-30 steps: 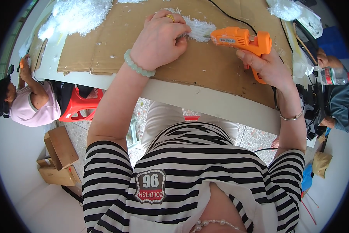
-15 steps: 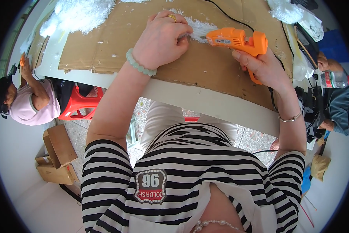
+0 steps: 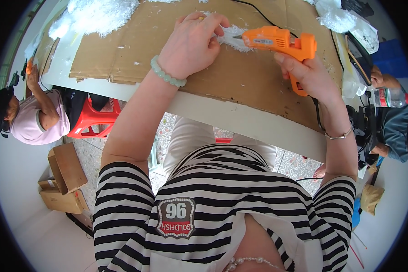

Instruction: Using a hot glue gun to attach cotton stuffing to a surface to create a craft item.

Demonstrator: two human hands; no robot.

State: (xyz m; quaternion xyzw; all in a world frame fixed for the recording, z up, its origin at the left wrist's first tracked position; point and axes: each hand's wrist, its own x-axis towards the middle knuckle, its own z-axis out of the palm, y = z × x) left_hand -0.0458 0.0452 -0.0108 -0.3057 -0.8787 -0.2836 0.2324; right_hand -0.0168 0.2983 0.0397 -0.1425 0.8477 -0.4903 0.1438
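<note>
My right hand (image 3: 306, 75) grips an orange glue gun (image 3: 283, 45) by its handle, nozzle pointing left at a small white fluffy piece (image 3: 229, 40). My left hand (image 3: 192, 43), with a pale bead bracelet on the wrist, presses down on that white piece with closed fingers. Both rest over a brown cardboard sheet (image 3: 240, 79) that covers the white table (image 3: 240, 122). A black cord runs from the gun across the cardboard.
A heap of white fluff (image 3: 97, 16) lies at the table's far left, more white material (image 3: 340, 18) at the far right. A person in pink (image 3: 29, 118) sits at left beside a red stool (image 3: 93, 120). Cardboard boxes (image 3: 63, 179) stand on the floor. Another person (image 3: 390, 113) works at right.
The glue gun and my right hand have shifted slightly left, closer to my left hand. My left hand stays on the white piece.
</note>
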